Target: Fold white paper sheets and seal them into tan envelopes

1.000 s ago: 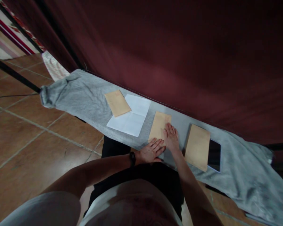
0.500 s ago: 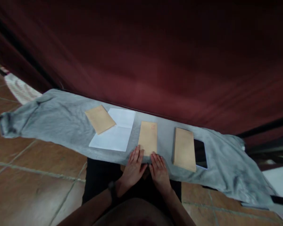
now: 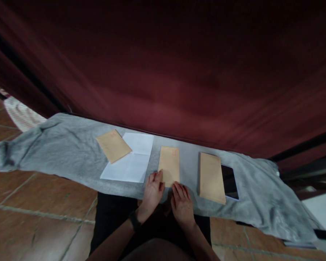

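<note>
A brown envelope [image 3: 169, 165] with a red mark near its top lies upright in front of me on a grey cloth [image 3: 188, 159]. At its lower left edge rests my left hand [image 3: 153, 191], fingers slightly bent and touching the paper; a dark band circles that wrist. My right hand [image 3: 183, 203] lies flat at the lower right corner, fingers stretched side by side. White sheets with a crease [image 3: 133, 166] are to the left, partly under another brown envelope [image 3: 114, 146]. On the right sits a stack of brown envelopes [image 3: 212, 177].
A dark-screened phone [image 3: 229, 182] lies right of the stack, partly beside its edge. Dark red fabric [image 3: 163, 90] hangs behind the cloth-covered surface. Brown floor tiles [image 3: 43, 221] show below, and a striped white cloth [image 3: 23, 114] is at far left.
The view has tilted, so everything sits slightly lower. My left hand has moved up along the envelope's left edge; my right hand stays by the lower right corner.
</note>
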`<action>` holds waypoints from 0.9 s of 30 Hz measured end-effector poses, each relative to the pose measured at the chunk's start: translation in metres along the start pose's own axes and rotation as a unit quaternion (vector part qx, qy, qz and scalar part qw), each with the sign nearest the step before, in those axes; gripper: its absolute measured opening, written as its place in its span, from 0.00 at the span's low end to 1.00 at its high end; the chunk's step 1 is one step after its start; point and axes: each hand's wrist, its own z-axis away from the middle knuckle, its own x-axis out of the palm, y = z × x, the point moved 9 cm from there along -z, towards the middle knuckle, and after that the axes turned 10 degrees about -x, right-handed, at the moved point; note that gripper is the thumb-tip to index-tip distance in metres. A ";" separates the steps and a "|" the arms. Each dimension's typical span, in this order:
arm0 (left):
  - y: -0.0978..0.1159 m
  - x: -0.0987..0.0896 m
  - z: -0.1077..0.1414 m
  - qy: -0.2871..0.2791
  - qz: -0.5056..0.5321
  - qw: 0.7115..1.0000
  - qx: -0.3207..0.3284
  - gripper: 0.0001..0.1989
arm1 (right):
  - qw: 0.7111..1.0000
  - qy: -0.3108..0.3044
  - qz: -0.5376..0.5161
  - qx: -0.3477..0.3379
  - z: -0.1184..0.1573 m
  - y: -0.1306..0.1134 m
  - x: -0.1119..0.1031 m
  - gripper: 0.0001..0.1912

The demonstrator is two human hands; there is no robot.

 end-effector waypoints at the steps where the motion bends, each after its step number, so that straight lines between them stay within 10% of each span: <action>1: -0.003 0.000 -0.003 0.002 0.018 1.000 -0.011 0.27 | 1.000 0.003 -0.002 0.005 -0.001 0.000 0.000 0.24; 8: -0.026 0.014 -0.019 -0.074 0.238 0.960 -0.125 0.28 | 0.999 0.013 -0.002 0.032 -0.009 -0.001 -0.001 0.22; 17: 0.030 0.001 -0.019 -0.149 0.415 0.890 -0.114 0.30 | 0.980 0.087 -0.104 0.149 -0.026 0.041 -0.032 0.17; 19: 0.034 0.004 -0.019 -0.157 0.435 0.877 -0.134 0.32 | 0.935 0.144 -0.212 0.244 -0.019 0.064 -0.038 0.15; 22: 0.031 0.025 -0.016 -0.183 0.449 0.856 -0.181 0.37 | 0.792 0.206 -0.425 0.387 0.000 0.081 -0.019 0.14; 24: 0.033 0.043 -0.012 -0.221 0.468 0.833 -0.195 0.42 | 0.691 0.208 -0.537 0.437 0.008 0.075 0.001 0.16; 27: 0.034 0.058 -0.011 -0.247 0.477 0.821 -0.191 0.42 | 0.613 0.185 -0.612 0.465 0.016 0.057 0.025 0.19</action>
